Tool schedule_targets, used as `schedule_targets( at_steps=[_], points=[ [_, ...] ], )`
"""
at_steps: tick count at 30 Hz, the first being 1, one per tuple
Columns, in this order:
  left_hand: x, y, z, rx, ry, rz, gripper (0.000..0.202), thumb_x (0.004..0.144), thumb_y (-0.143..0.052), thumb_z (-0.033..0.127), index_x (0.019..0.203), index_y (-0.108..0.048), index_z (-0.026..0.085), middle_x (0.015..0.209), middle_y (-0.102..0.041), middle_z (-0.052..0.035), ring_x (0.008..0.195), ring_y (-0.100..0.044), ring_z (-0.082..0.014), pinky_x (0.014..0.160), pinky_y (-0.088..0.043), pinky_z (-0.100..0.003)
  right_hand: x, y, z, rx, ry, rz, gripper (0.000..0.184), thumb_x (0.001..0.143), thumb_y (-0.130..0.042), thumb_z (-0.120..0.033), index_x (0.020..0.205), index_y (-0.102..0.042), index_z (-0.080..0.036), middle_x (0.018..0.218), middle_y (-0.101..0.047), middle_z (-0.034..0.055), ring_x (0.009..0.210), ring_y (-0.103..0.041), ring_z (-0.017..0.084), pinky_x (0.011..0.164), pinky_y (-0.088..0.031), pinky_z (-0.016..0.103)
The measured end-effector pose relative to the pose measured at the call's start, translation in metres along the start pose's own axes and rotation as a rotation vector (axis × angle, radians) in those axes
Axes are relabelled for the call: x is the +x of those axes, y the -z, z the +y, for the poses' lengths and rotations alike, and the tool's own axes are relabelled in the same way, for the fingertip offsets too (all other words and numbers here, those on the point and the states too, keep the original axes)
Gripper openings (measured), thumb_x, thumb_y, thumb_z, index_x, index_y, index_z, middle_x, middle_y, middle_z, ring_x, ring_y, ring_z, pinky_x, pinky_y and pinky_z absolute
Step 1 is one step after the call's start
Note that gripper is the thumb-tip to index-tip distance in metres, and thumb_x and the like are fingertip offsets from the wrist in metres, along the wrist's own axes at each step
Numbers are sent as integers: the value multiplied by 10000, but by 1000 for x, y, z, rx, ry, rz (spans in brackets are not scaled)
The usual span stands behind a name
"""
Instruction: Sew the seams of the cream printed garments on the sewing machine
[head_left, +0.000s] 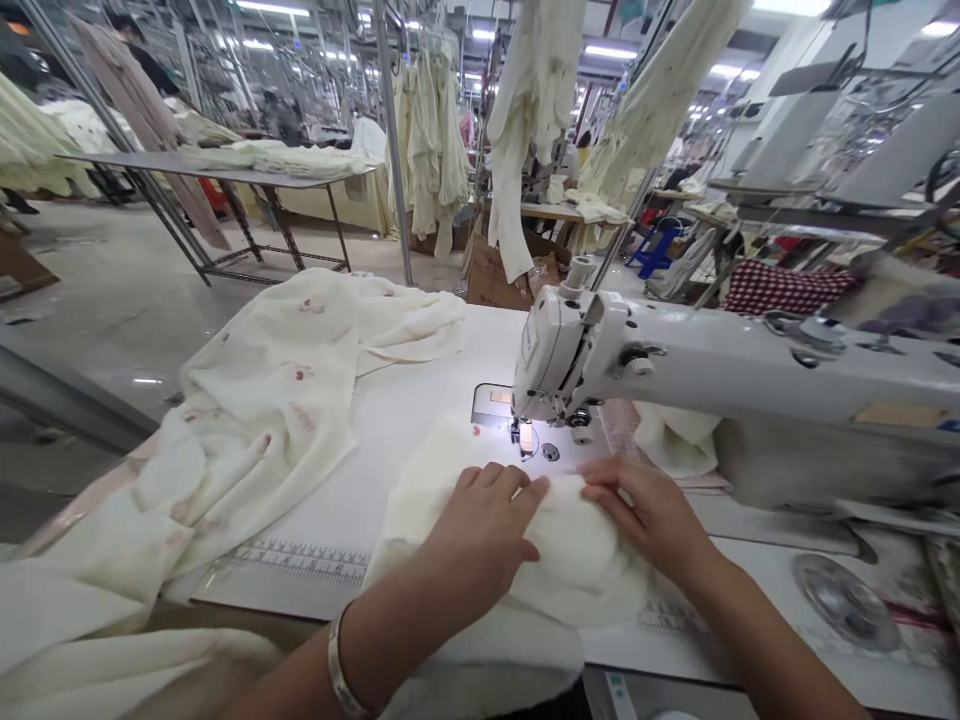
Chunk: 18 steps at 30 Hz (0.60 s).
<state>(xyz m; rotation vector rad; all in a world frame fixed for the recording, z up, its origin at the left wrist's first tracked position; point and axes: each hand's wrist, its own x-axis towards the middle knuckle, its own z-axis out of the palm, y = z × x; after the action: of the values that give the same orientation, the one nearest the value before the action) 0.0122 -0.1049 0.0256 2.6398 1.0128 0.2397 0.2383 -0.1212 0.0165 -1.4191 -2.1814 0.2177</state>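
Note:
Cream fabric (581,555) lies bunched in front of the sewing machine's needle area and hangs over the table's front edge. Pressing down on it is my left hand (480,530), palm down with thumb and fingers apart. To the right, my right hand (649,510) pinches the fabric's edge between thumb and fingertips. The white sewing machine (559,350) stands just beyond both hands, and its presser foot (517,430) sits in a lit spot. Whether the fabric's far edge touches the foot, I cannot tell.
A printed cream garment (292,390) is heaped on the left of the white table (405,410). A ruler strip (300,562) runs along the front. Folded cloth (679,435) lies under the machine arm. Behind stand a metal pole (396,150), hanging garments (427,130) and a side table (225,170).

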Motion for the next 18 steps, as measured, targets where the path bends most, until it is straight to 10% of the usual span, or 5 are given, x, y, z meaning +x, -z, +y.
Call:
schedule_targets(
  at_steps=[5,11,18],
  points=[
    [-2,4,-3,-34,94,-86,510,806,-638,305,1263,-443,187,1216,-512,-71,1081,-463,-238,888,-399,-380,5,-3,1,22,-36,-80,237,771,-634,-410,919,-610,-226,849,-658,23,771,-619,184,669,-495,299],
    [-6,-10,-6,-19,42,19,566,768,-683,280,1263,-432,171,1263,-486,-90,1118,-441,-253,902,-402,-397,5,-2,4,69,4,-91,184,889,-472,-269,898,-653,-233,764,-676,3,682,-619,140,602,-476,255],
    [3,-6,4,-68,-104,196,580,793,-637,210,1310,-384,143,1239,-516,-125,1136,-453,-259,935,-384,-402,5,5,-3,111,157,36,286,899,-450,-230,1156,-574,-252,1174,-604,52,1087,-542,192,910,-435,365]
  ],
)
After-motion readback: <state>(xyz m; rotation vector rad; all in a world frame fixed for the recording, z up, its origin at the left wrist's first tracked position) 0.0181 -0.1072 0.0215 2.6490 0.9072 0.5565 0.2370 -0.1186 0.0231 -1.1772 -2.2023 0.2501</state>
